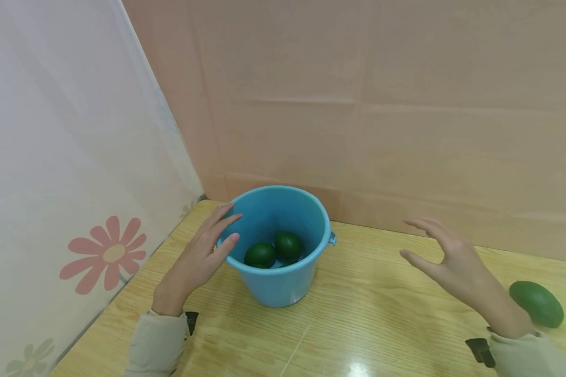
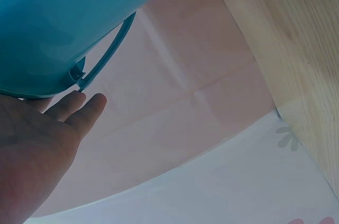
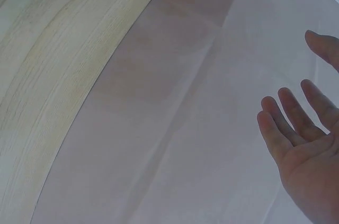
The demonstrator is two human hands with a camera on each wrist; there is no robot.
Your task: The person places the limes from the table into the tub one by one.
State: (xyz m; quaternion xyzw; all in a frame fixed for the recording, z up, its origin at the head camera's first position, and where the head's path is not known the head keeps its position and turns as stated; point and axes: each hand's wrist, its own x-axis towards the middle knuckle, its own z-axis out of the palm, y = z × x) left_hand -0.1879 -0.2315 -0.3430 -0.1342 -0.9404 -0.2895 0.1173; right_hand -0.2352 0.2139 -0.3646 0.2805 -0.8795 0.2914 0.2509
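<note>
A light blue bucket (image 1: pixel 283 283) stands upright on the table. Inside lie two dark green, smooth oval fruits (image 1: pixel 260 255) that look like avocados. My left hand (image 1: pixel 207 246) is at the bucket's left rim, fingers spread and nearly straight. In the left wrist view, its fingertips come right up to the rim beside the bucket's handle (image 2: pixel 108 52). Held in the air to the right of the bucket, my right hand (image 1: pixel 462 267) has nothing in it, its thumb and fingers apart. Another green oval fruit (image 1: pixel 537 303) lies on the table beside the right wrist, partly hidden by it.
The wood-grain table (image 1: pixel 358 314) meets a pinkish-beige hanging sheet (image 1: pixel 382 131) at the back. Along the left edge hangs a white cloth (image 1: pixel 75 131) with printed flowers.
</note>
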